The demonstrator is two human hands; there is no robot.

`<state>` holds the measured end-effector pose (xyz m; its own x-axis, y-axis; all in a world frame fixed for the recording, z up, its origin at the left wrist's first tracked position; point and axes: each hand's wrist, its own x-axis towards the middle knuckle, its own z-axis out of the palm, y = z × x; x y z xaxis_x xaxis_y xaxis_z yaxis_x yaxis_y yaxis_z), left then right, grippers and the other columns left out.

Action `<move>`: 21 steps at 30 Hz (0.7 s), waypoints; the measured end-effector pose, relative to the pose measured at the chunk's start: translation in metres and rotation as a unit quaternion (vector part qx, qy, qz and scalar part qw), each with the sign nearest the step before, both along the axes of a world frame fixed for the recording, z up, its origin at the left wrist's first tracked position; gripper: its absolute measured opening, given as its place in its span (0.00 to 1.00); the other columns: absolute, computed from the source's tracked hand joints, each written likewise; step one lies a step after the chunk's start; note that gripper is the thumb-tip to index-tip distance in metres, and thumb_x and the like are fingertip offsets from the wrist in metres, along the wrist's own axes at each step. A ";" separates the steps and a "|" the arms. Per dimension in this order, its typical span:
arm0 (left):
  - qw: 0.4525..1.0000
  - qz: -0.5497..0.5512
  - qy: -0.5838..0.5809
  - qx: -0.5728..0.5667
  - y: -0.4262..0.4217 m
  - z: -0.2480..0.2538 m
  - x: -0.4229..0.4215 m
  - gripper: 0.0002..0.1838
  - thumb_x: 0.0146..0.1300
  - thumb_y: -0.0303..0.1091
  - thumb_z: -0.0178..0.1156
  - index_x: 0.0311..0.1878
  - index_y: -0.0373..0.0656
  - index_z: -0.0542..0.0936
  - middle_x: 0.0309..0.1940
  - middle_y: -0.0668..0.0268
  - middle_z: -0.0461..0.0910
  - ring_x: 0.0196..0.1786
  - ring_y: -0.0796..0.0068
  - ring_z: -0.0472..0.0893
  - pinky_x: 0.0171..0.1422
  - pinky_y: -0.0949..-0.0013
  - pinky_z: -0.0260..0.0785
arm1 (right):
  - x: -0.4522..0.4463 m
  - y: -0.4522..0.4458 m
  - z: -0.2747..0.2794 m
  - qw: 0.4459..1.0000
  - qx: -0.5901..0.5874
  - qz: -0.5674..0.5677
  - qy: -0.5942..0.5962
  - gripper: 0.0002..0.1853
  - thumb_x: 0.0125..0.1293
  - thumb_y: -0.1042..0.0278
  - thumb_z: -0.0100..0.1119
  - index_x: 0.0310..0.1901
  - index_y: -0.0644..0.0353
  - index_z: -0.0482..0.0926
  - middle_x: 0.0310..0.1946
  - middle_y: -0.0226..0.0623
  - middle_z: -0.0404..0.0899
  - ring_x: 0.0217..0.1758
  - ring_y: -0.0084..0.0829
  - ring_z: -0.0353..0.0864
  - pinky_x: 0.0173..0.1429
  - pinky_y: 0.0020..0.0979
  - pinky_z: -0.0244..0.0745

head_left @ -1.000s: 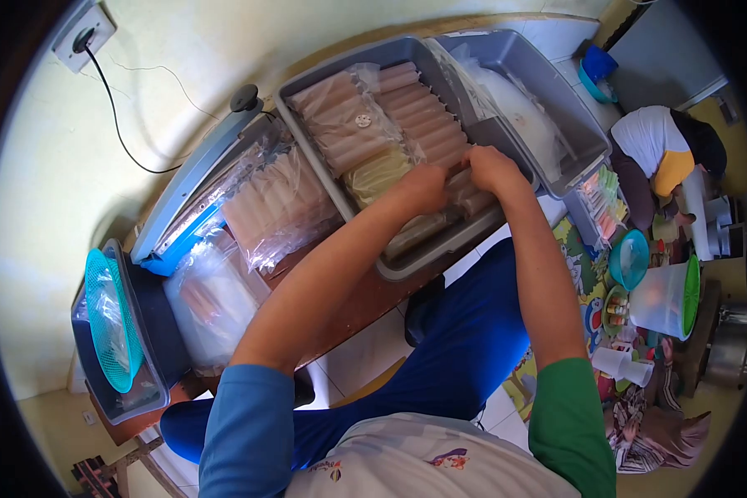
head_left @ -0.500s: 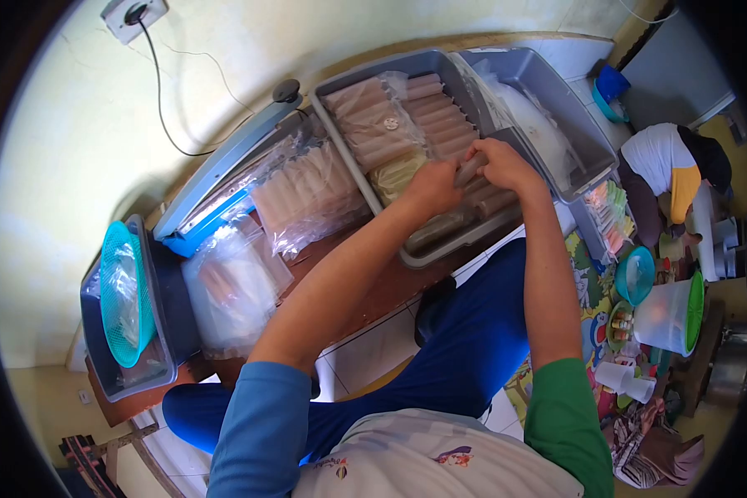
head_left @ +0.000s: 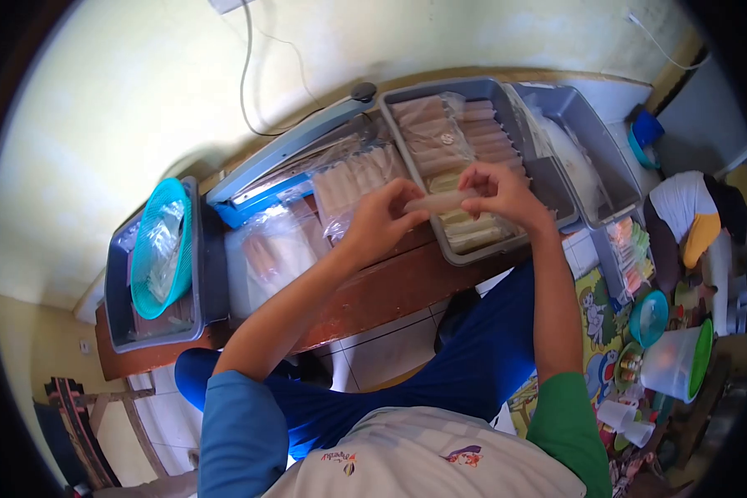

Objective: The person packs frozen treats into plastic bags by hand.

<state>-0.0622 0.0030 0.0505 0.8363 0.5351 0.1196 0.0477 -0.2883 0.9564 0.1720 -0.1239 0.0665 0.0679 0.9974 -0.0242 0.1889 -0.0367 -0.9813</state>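
A pale, plastic-wrapped tube that looks like an ice pop [head_left: 442, 202] lies level between my two hands. The fingers of my left hand [head_left: 382, 221] pinch its left end, and my right hand [head_left: 506, 199] grips the right end. Right behind them is a grey tub [head_left: 539, 170] with brown tubes [head_left: 488, 133] in rows, a clear bag of brown tubes [head_left: 423, 124] and pale yellowish tubes [head_left: 477, 232]. Left of the tub, a plastic bag of brownish tubes [head_left: 349, 178] lies beside my left wrist.
A long-armed bag sealer [head_left: 295, 149] stands against the wall. Plastic sheets [head_left: 266, 249], a turquoise basket [head_left: 162, 286] in a dark tub [head_left: 153, 336], and a second grey tub [head_left: 614, 149] share the brown table [head_left: 373, 290]. Another person [head_left: 681, 203] bends at far right, near a green-lidded container [head_left: 668, 361].
My hands have lifted the tube out of the grey tub toward me and leftward over its front edge. They are wider apart now, one at each end. The view has shifted.
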 end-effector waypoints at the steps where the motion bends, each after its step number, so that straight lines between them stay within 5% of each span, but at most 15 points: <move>1: 1.000 -0.005 0.014 -0.003 0.000 0.002 -0.018 0.16 0.60 0.28 0.70 0.49 0.36 0.78 0.39 0.64 0.84 0.45 0.80 0.81 0.48 0.73 0.74 | -0.008 0.006 -0.006 0.998 -0.016 0.046 0.035 0.13 0.58 0.78 0.69 0.43 0.62 0.76 0.34 0.32 0.80 0.35 0.22 0.81 0.39 0.25 0.77; 5: 0.995 0.034 0.068 0.061 0.003 0.002 -0.086 0.15 0.59 0.29 0.70 0.47 0.38 0.79 0.37 0.63 0.84 0.39 0.76 0.83 0.46 0.70 0.75 | -0.061 0.024 -0.011 0.985 -0.062 0.146 0.075 0.12 0.61 0.78 0.67 0.42 0.62 0.73 0.33 0.32 0.79 0.35 0.23 0.82 0.38 0.27 0.79; 14: 0.990 0.076 0.114 0.030 0.025 -0.031 -0.192 0.20 0.56 0.31 0.74 0.49 0.38 0.78 0.44 0.61 0.84 0.48 0.70 0.83 0.52 0.66 0.75 | -0.179 0.049 -0.068 0.953 -0.100 0.261 0.112 0.08 0.64 0.76 0.64 0.40 0.61 0.73 0.32 0.33 0.80 0.31 0.23 0.81 0.34 0.26 0.77; 16: 0.971 0.085 0.143 0.174 0.030 -0.035 -0.209 0.22 0.54 0.34 0.75 0.50 0.40 0.78 0.46 0.60 0.83 0.50 0.63 0.83 0.53 0.63 0.74 | -0.192 0.049 -0.074 0.954 -0.105 0.248 0.130 0.07 0.64 0.76 0.63 0.39 0.61 0.74 0.32 0.33 0.80 0.31 0.22 0.81 0.34 0.25 0.77; 21: 0.926 0.109 0.239 0.273 0.036 -0.039 -0.230 0.30 0.44 0.40 0.78 0.50 0.44 0.75 0.46 0.59 0.78 0.53 0.55 0.78 0.57 0.55 0.70 | -0.202 0.043 -0.081 0.958 -0.127 0.235 0.101 0.05 0.64 0.76 0.64 0.38 0.62 0.77 0.33 0.31 0.80 0.32 0.20 0.79 0.36 0.23 0.77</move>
